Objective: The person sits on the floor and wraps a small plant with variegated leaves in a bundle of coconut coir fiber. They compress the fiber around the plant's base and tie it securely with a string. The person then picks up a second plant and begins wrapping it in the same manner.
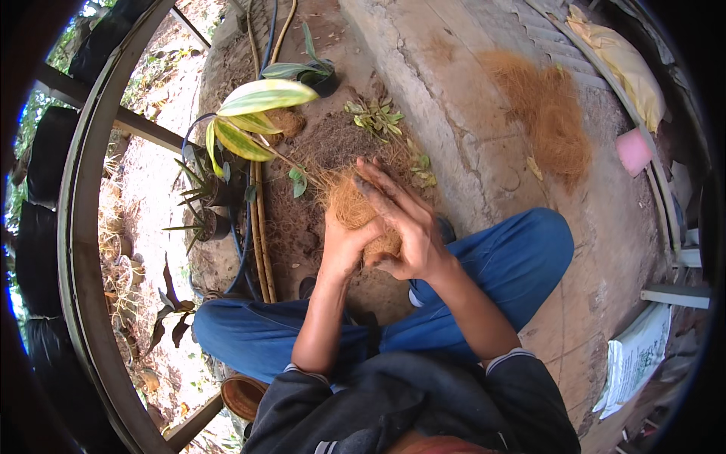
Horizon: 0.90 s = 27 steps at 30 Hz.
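Between both palms sits a ball of brown coconut fibre (353, 204), with loose strands sticking out on its left side. My left hand (343, 241) grips it from below and the left. Pressed along its right side, my right hand (405, 221) has dirt-darkened fingers, stretched out together. A plant stem runs up and left from the fibre ball to broad yellow-green leaves (249, 122). What the ball encloses is hidden by the fibre. Dark soil (340, 142) lies on the ground just beyond my hands.
Loose coconut fibre (544, 113) is heaped on the concrete at right. Cut leaves (374, 116) and a black-potted plant (323, 79) stand beyond the soil. Hoses (258, 227) run along the left, beside small potted plants (215, 224). A pink container (633, 152) is far right.
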### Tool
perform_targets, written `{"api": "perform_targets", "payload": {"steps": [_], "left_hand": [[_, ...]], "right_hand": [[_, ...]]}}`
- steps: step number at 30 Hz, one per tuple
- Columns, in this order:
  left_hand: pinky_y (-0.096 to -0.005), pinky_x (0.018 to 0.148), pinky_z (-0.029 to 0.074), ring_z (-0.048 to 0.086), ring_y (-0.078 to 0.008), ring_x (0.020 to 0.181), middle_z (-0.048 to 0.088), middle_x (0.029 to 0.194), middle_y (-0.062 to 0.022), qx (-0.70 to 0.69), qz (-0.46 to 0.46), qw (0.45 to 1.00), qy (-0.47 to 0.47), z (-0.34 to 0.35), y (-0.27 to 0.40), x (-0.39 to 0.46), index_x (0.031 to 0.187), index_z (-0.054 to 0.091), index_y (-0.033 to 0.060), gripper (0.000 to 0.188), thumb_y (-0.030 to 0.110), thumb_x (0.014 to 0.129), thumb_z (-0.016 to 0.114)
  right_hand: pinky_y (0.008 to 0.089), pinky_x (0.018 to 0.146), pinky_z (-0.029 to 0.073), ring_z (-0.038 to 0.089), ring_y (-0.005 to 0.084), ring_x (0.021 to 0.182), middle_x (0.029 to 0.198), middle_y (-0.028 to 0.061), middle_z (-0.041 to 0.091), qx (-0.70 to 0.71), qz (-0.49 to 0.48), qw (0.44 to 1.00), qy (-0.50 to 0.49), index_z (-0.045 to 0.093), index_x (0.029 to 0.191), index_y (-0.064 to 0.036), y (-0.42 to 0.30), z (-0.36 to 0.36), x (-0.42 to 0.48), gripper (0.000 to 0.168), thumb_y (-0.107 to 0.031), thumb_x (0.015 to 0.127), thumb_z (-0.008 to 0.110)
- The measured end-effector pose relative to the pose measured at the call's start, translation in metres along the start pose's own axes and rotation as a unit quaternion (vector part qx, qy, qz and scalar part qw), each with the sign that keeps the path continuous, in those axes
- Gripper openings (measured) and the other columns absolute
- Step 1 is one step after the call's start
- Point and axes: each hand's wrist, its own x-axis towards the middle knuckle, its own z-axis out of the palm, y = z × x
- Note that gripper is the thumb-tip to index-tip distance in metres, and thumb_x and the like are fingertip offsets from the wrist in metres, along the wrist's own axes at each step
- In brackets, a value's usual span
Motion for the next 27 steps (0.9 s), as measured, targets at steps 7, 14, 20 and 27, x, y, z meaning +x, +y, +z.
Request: {"api": "perform_targets", "payload": {"steps": [7,14,20,27], "left_hand": [[-0.0337,0.094,0.040,0.046,-0.0213,0.114,0.049,0.122,-0.0123,0.067,-0.043,0.996,-0.049,-0.020,-0.008,0.003,0.129,0.038,-0.0001,0.061,0.016,0.078,0.067],[-0.0393,0.104,0.031,0.032,-0.0257,0.129,0.035,0.135,-0.0223,0.049,-0.039,0.996,-0.061,-0.018,-0.003,0.005,0.138,0.023,-0.0030,0.081,0.026,0.080,0.070],[-0.0419,0.104,0.034,0.040,-0.0276,0.125,0.038,0.135,-0.0205,0.337,0.106,0.932,-0.081,-0.012,-0.022,0.014,0.138,0.026,-0.0035,0.104,0.029,0.059,0.086],[-0.0400,0.104,0.035,0.039,-0.0258,0.125,0.036,0.135,-0.0161,0.023,0.066,0.997,-0.031,-0.005,-0.052,0.013,0.140,0.013,0.0020,0.116,0.021,0.054,0.089]], "right_hand": [[0.0405,0.096,0.041,0.055,0.0330,0.111,0.115,0.0193,0.060,0.078,0.115,0.990,0.019,0.058,0.117,0.003,-0.004,0.006,-0.002,0.056,-0.036,0.078,0.068],[0.0324,0.082,0.052,0.063,0.0234,0.096,0.113,0.0140,0.061,0.403,0.343,0.828,0.184,0.059,0.112,0.002,0.035,0.019,-0.014,0.035,-0.023,0.087,0.057],[0.0334,0.085,0.049,0.058,0.0216,0.100,0.109,0.0150,0.057,0.563,0.389,0.655,0.321,0.051,0.118,0.004,0.035,0.023,-0.020,0.038,-0.023,0.091,0.047],[0.0383,0.101,0.034,0.047,0.0283,0.118,0.129,0.0200,0.045,0.275,0.240,0.897,0.250,0.046,0.125,0.004,0.038,0.026,-0.027,0.042,-0.024,0.093,0.044]]}}
